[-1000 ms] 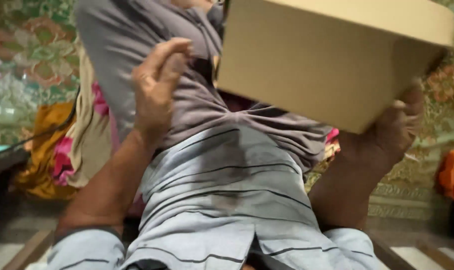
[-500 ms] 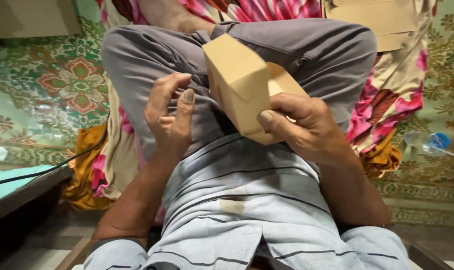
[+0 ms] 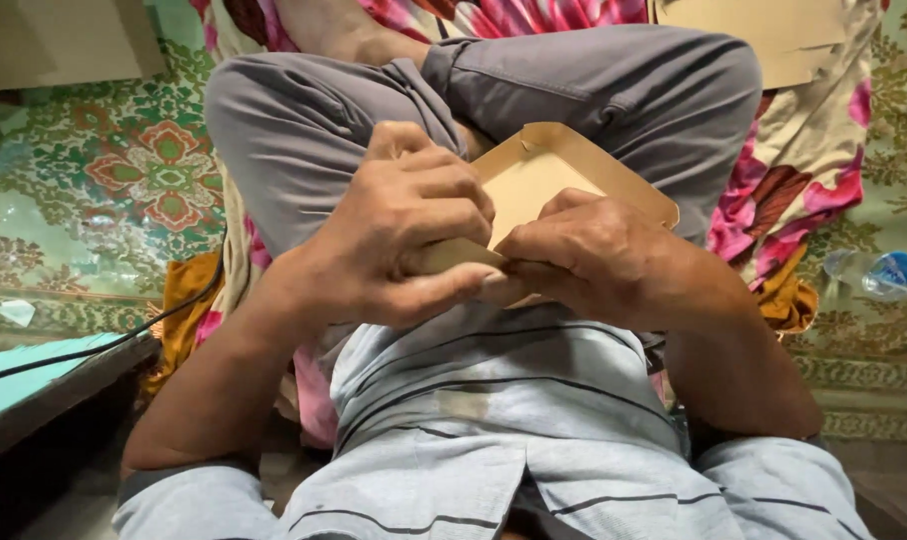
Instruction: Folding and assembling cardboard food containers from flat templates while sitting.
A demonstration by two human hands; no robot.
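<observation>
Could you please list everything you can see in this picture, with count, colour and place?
cardboard box: one, tan, open, in the lap, held by both hands
flat cardboard: at least one sheet, tan, top right on the cloth
flowered cloth: one, cream with pink flowers, under the legs
patterned mat: one, green with red flowers, on the floor
orange cloth: one, beside the left leg
cable: one, black, lower left
plastic bottle: one, clear with a blue label, lying at right
trousers: grey, legs crossed
shirt: pale blue, dark stripes
left hand: grips the box's near edge
right hand: pinches the same edge
</observation>
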